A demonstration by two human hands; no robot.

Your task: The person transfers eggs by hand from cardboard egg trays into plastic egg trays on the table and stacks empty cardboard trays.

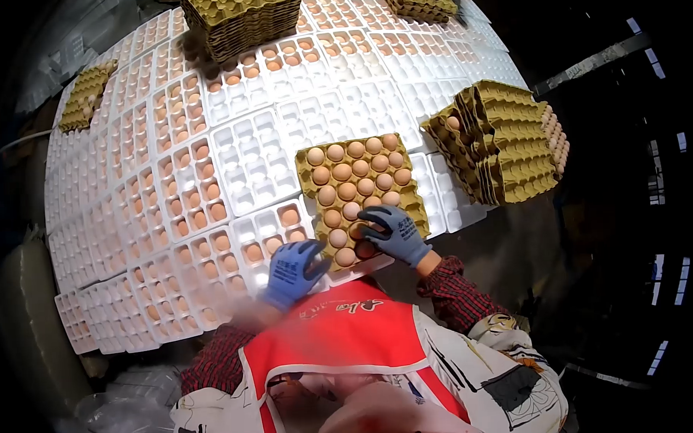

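Note:
A brown pulp tray [306, 189] filled with rows of eggs [346, 191] lies on the white trays in front of me. My right hand [393, 232], in a blue-grey glove with dark fingertips, reaches over the tray's lower right part. Its fingers are bent over eggs there, and what they grip is hidden. At the tray's lower left edge is my left hand [293, 273], gloved the same way, its thumb and fingers apart with nothing between them. Left of the brown tray, a white tray [244, 234] holds several eggs in some of its cups.
White plastic trays [253, 160] cover the surface, many holding eggs. A tall stack of brown trays [252, 29] stands at the back. Another stack [504, 146] leans at the right, with eggs at its far side. Smaller brown trays lie at the far left [83, 100] and back right [423, 4].

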